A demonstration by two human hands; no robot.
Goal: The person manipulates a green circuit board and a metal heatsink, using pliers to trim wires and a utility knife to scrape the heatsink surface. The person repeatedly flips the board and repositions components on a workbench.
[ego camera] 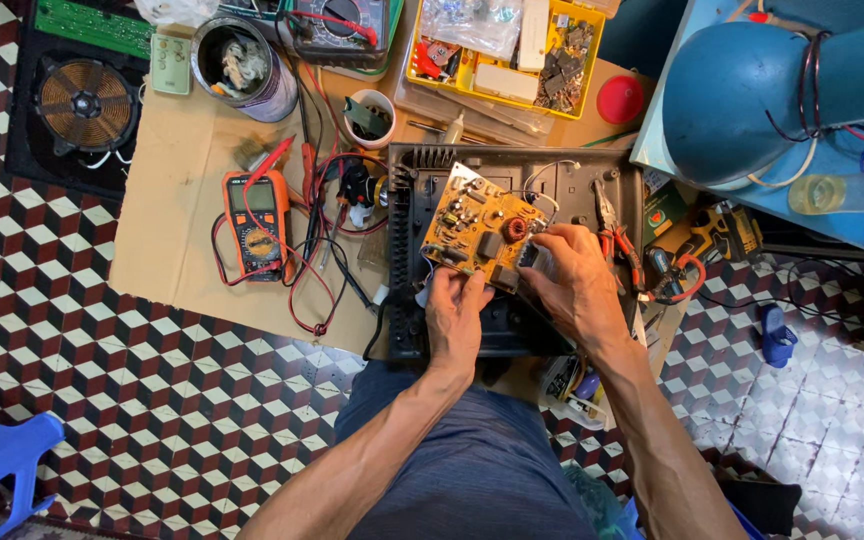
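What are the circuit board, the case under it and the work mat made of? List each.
Circuit board: tan laminate, matte, studded with components.
Case: looks like dark moulded plastic, ribbed vents, dull sheen.
Work mat: brown cardboard, flat, with creased edges.

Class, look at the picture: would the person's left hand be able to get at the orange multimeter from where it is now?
Probably yes. The left hand rests on the circuit board, and the multimeter lies face up to its left on cardboard, with only loose test leads between.

The floor [102, 400] has red, white and black tiles. A brown cardboard sheet [167, 230] lies on it. At the far left, a black cooker part [77, 105] lies too.
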